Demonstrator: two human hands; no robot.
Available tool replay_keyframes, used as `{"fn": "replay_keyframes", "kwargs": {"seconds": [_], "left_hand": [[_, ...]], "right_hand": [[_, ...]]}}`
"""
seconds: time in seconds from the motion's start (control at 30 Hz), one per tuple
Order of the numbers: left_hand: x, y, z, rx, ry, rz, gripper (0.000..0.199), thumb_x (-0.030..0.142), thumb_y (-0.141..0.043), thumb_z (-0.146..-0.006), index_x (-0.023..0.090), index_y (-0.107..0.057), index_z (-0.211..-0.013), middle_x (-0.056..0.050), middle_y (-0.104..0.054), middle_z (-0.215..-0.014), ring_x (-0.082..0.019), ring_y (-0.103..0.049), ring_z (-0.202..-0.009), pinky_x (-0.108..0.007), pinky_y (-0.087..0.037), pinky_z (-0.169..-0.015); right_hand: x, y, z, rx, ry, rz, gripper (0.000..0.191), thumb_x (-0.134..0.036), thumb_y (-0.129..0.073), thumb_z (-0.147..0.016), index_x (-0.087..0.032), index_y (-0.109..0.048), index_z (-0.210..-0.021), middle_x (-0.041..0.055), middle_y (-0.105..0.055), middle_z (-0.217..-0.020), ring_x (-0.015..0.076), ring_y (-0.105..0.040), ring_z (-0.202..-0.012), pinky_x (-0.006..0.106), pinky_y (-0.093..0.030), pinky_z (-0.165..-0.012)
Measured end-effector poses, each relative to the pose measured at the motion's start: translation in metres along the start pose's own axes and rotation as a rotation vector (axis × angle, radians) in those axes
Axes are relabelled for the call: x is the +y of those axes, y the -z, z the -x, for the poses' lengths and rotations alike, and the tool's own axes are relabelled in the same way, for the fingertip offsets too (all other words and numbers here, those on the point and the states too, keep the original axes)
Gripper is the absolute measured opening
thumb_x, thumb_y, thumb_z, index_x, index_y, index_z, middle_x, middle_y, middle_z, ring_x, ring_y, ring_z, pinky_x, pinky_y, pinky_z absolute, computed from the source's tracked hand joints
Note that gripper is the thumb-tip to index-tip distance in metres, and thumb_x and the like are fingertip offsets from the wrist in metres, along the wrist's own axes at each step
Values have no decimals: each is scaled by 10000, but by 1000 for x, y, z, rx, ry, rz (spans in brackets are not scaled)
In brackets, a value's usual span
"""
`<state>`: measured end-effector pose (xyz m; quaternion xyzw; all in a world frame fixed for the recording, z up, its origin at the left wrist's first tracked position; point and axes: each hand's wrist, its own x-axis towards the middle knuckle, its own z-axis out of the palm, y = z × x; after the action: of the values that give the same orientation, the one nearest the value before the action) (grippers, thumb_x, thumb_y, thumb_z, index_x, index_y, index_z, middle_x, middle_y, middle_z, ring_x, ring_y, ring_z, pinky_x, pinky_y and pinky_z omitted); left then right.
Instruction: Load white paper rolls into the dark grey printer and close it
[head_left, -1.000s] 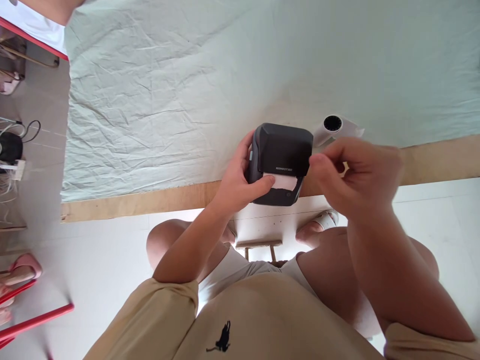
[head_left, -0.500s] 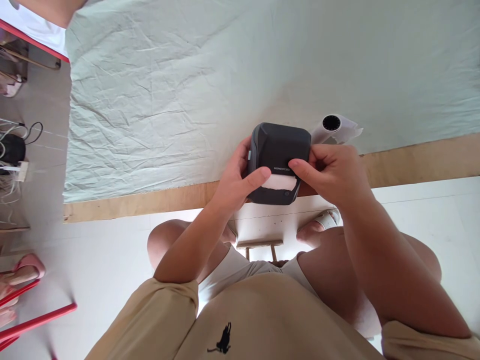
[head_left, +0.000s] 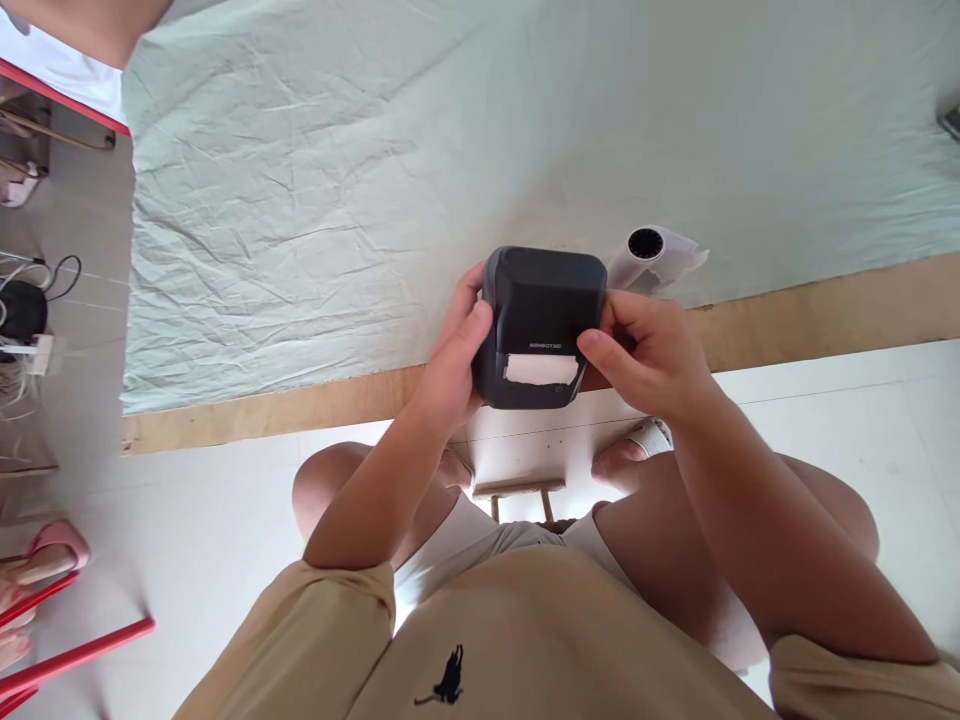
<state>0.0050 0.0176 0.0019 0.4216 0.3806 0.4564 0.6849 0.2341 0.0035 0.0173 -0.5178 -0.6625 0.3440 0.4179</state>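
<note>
A dark label printer (head_left: 551, 300) with white paper showing in its front slot is held up near the table's front edge. My left hand (head_left: 456, 345) grips its left side, the thumb lying along that side and the fingers behind. On the other side my right hand (head_left: 651, 345) holds the right edge, with the thumb at the front corner and the fingers curled behind. A roll of white paper (head_left: 637, 262) with a dark round end and a loose torn edge lies on the table just beyond my right hand.
A pale green cloth (head_left: 315, 200) covers the table, with a bare wooden edge (head_left: 262, 410) along the front. Another person's arm (head_left: 97, 25) reaches in at the top left. A dark object (head_left: 951, 122) sits at the far right. Red bars (head_left: 82, 655) and cables (head_left: 30, 270) are at left.
The printer has shifted slightly left and tilted a little. My left thumb has moved from the printer's front to its left side. The right hand stays on the right edge.
</note>
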Motion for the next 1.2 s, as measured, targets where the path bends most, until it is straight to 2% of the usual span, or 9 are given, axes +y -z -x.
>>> {"fn": "replay_keyframes", "kwargs": {"seconds": [0.17, 0.27, 0.4, 0.63, 0.83, 0.9, 1.0, 1.1, 1.2], "left_hand": [[1, -8, -3, 139, -3, 30, 376, 636, -685, -1137, 295, -819, -1221, -10, -867, -1139, -285, -854, -1299, -386, -757, -996], [4, -11, -4, 182, 10, -6, 453, 704, -727, -1094, 267, -802, -1004, 1, -785, -870, -218, -850, -955, -332, -706, -740], [5, -11, -5, 214, 10, 24, 394, 630, -800, -1074, 260, -793, -937, 39, -660, -721, -112, -611, -597, -286, -473, -486], [-3, -6, -6, 230, 69, 5, 478, 741, -688, -1106, 275, -797, -1110, -13, -806, -944, -243, -845, -945, -341, -628, -633], [1, -12, -2, 93, 74, -51, 665, 878, -681, -1036, 297, -778, -1342, -49, -879, -1097, -311, -893, -1071, -393, -716, -738], [5, -13, -1, 42, 87, -46, 672, 814, -788, -996, 284, -744, -1407, -59, -899, -1176, -315, -896, -1107, -397, -730, -794], [9, -12, 0, -23, 79, -58, 662, 727, -833, -1003, 264, -711, -1461, -78, -891, -1348, -304, -874, -1216, -411, -729, -973], [10, -10, 1, -89, 54, -109, 645, 720, -830, -1010, 258, -732, -1449, -85, -858, -1459, -312, -820, -1349, -416, -681, -1124], [9, -7, 2, -102, 64, -154, 690, 767, -851, -968, 253, -755, -1419, -91, -854, -1451, -340, -792, -1389, -420, -662, -1141]], "right_hand": [[1, 3, -2, -47, -16, -72, 548, -427, -864, -839, -306, -330, -835, -116, -447, -617, 91, -389, -499, 264, -372, -473], [0, 4, -4, -63, -23, -102, 608, -457, -909, -839, -318, -320, -892, -123, -480, -660, 102, -459, -514, 268, -449, -490], [-8, 7, -5, 17, 58, 11, 490, -407, -887, -850, -308, -407, -872, -116, -531, -625, 100, -453, -494, 254, -383, -451], [-18, 1, 3, 263, 322, 240, 196, -239, -787, -968, -307, -610, -921, -120, -657, -584, 106, -550, -438, 289, -346, -444], [-28, -4, -2, 533, 246, 87, 95, -276, -755, -1072, -309, -670, -1046, -8, -842, -854, 207, -840, -720, 323, -509, -501], [-32, -4, -5, 505, 236, 144, 124, -204, -752, -1045, -299, -684, -1003, 4, -873, -935, 184, -810, -704, 328, -532, -546], [-35, -4, -5, 400, 291, 378, 184, -124, -714, -993, -284, -712, -902, -49, -761, -728, 131, -626, -555, 322, -414, -526], [-34, 0, -2, 283, 296, 601, 133, -165, -707, -953, -276, -770, -916, -39, -689, -648, 144, -511, -536, 338, -270, -514], [-33, 6, 0, 65, 220, 670, 144, -231, -742, -922, -290, -818, -1029, -18, -735, -707, 162, -509, -552, 336, -251, -539]]}}
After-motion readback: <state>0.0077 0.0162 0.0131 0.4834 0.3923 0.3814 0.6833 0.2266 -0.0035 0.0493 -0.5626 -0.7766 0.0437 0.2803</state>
